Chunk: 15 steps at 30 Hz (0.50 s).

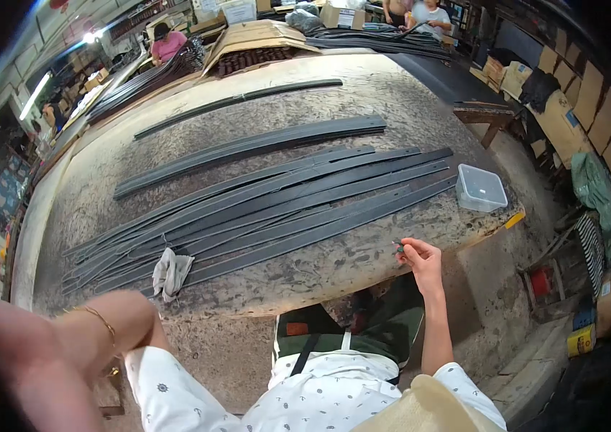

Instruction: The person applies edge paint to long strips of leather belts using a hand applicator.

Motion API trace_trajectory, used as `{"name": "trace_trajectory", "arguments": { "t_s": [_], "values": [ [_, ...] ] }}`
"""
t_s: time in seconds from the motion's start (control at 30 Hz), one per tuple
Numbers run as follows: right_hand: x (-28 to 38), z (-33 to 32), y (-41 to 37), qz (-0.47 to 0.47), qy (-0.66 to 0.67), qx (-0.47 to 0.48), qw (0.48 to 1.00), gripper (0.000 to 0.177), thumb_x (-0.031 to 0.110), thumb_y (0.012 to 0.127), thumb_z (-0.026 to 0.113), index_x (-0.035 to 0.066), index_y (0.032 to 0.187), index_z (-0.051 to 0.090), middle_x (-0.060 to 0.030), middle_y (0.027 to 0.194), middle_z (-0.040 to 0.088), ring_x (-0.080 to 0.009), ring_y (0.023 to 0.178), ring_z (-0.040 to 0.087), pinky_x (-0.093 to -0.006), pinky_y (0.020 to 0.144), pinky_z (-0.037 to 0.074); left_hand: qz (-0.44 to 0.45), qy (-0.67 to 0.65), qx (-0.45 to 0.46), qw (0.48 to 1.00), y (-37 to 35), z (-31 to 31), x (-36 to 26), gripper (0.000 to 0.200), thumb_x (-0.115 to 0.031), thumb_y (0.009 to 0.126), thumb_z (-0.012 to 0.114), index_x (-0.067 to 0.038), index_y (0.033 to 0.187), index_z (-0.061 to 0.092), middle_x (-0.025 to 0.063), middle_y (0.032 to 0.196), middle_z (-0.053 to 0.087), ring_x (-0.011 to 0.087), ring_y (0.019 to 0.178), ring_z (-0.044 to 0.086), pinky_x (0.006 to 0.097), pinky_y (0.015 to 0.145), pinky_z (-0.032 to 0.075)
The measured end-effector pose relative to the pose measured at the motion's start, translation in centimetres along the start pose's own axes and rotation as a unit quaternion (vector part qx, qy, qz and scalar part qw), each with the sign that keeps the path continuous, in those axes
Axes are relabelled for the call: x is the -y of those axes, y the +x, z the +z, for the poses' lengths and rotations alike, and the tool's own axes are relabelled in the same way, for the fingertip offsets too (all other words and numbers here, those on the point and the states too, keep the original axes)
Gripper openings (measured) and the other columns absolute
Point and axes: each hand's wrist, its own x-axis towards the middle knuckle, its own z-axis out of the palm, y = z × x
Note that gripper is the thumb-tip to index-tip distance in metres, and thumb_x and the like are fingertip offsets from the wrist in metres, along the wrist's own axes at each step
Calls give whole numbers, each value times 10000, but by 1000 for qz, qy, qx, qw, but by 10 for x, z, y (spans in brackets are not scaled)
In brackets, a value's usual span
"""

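My right hand (424, 265) is raised over the table's near edge. Its thumb and fingers are pinched on a small dark-green piece (400, 249), too small to identify. My left arm is bent back toward the camera, and my left hand (28, 353), beyond a gold bracelet (107, 324), is large and blurred at the left edge, its fingers not visible. Long dark flat strips (269, 196), like belt straps, lie fanned out on the worktable (284, 277). A crumpled grey cloth (173, 273) rests over their near left ends.
A clear plastic tub (481, 189) stands near the table's right corner. Farther back lie a stacked bundle of strips (248, 153) and a thinner bundle (240, 101). An opened cardboard box (258, 39) sits at the far edge. Other people work in the background. A stool (541, 284) stands at right.
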Motion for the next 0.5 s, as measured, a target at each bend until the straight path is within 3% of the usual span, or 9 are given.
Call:
{"name": "trace_trajectory", "arguments": {
  "t_s": [0.13, 0.23, 0.27, 0.33, 0.4, 0.5],
  "values": [
    [-4, -6, -11, 13, -26, -13, 999, 261, 31, 920, 734, -63, 1161, 697, -123, 974, 745, -191, 823, 736, -285, 709, 586, -3, 21, -28, 999, 107, 19, 10, 888, -438, 1004, 574, -161, 1588, -35, 142, 1619, 163, 229, 1430, 385, 309, 1196, 375],
    [5, -1, -10, -6, -82, -12, 997, 279, 24, 906, 732, -69, 1169, 712, -116, 926, 749, -167, 800, 708, -306, 724, 572, -19, 17, -53, 998, 133, 36, 8, 824, -408, 1008, 565, -141, 1559, 14, 151, 1592, 201, 239, 1405, 407, 314, 1176, 390],
    [17, 15, -16, -19, -141, -57, 988, 211, 19, 907, 713, -67, 1099, 728, -92, 848, 725, -143, 723, 664, -303, 666, 541, 2, 19, -42, 999, 146, 38, 12, 803, -398, 1009, 562, -134, 1550, 31, 154, 1583, 214, 242, 1397, 415, 316, 1170, 395],
    [2, 0, -12, -26, -96, -19, 995, 137, 19, 906, 699, -58, 1016, 728, -52, 768, 671, -122, 656, 606, -295, 597, 492, 48, 98, -51, 993, 186, 35, 23, 761, -378, 1011, 556, -120, 1531, 64, 161, 1565, 239, 249, 1380, 430, 320, 1156, 405],
    [4, 5, -11, -33, -75, -6, 997, 61, 13, 903, 693, -42, 919, 711, -23, 705, 611, -107, 602, 539, -294, 550, 439, 84, 177, -65, 978, 165, 18, 30, 719, -358, 1013, 550, -106, 1512, 98, 167, 1547, 265, 255, 1363, 445, 323, 1143, 414],
    [2, 5, -14, -27, -120, -23, 992, 127, 1, 889, 680, -47, 772, 679, -18, 661, 588, -94, 576, 500, -293, 523, 409, 122, 300, -94, 941, 116, -11, 42, 657, -328, 1017, 541, -86, 1483, 147, 176, 1519, 303, 265, 1338, 467, 329, 1123, 429]
  ]
}}
